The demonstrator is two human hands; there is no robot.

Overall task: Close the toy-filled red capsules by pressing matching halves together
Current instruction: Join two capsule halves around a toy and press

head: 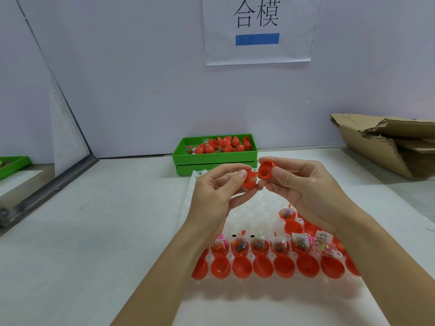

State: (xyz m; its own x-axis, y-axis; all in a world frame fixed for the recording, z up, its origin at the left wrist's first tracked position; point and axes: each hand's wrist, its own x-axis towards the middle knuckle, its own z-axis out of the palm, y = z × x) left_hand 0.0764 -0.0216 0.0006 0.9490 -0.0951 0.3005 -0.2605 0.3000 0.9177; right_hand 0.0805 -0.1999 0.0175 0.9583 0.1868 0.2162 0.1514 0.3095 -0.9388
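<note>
My left hand (217,189) pinches a red capsule half (250,182) with a small bagged toy inside it. My right hand (299,182) pinches the empty matching red half (266,170), its hollow side facing me; the two halves touch at one edge above the tray. Below my hands a clear white holder tray (235,292) carries a row of toy-filled red halves (260,247) and, nearer me, a row of empty red halves (263,267). More filled halves (287,214) stand at the tray's right side.
A green bin (215,158) at the back of the table holds several closed red capsules (223,144). Torn cardboard (388,144) lies at the far right. A second green bin (13,164) shows at the left edge. A paper sign (257,29) hangs on the wall.
</note>
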